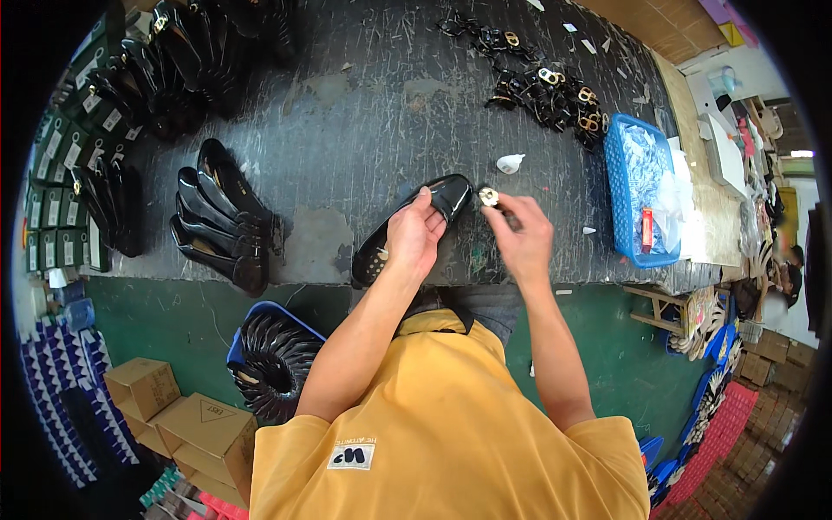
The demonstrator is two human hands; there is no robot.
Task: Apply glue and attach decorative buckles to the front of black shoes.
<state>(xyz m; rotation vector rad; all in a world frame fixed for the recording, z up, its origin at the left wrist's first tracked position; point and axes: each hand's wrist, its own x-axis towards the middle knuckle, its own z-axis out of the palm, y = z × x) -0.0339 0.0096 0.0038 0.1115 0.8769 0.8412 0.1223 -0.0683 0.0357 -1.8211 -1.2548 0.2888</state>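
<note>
A glossy black flat shoe lies tilted on the dark worktable, its toe pointing away from me and to the right. My left hand is closed on the shoe, the thumb resting on its upper. Just right of the toe, my right hand pinches a small gold-coloured shoe ornament between thumb and fingers. A slight gap shows between ornament and shoe. Beyond them lies a small white squeeze bottle. A pile of black straps with gold buckles lies farther back on the right.
Several black shoes stand grouped at left, with more shoes and stacked green boxes behind. A blue plastic basket with clear wrapping sits at the right. Below the table edge are a blue bin of shoes and cardboard boxes.
</note>
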